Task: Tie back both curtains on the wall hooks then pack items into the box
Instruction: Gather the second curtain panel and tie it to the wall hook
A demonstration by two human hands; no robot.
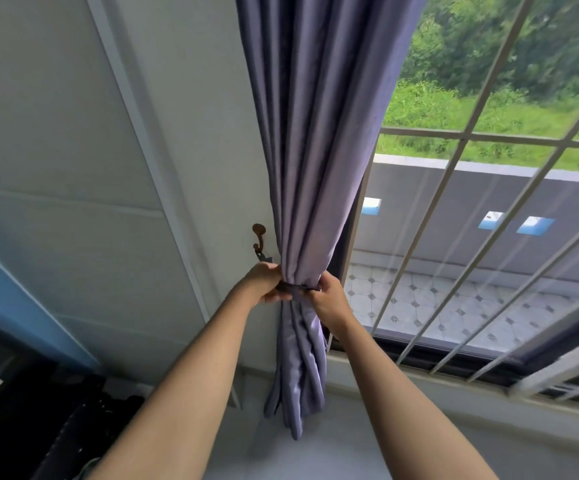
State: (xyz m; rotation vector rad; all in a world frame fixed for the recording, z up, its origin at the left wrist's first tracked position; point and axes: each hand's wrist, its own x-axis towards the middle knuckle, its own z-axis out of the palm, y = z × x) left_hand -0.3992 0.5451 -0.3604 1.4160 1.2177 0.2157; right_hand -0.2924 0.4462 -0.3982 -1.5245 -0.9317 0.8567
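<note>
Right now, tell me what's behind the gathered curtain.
Behind the curtain: white wall on its left, window frame on its right. Whatever lies directly behind the folds is covered.

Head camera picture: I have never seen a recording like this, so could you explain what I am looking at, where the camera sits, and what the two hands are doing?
There is no machine here. A person wears a wide-angle camera on the head, and it looks forward and down along both bare forearms, which is why straight lines look bent.

The person stands at a window with a metal grille. A purple curtain hangs at its left edge, gathered into a bundle. A dark tieback band runs around the bundle. The left hand grips the band's left end and the right hand pinches its right end.

Just above the left hand, a brown wall hook is fixed to the wall. Whether the band is already looped on it cannot be told. No box is in view.
</note>
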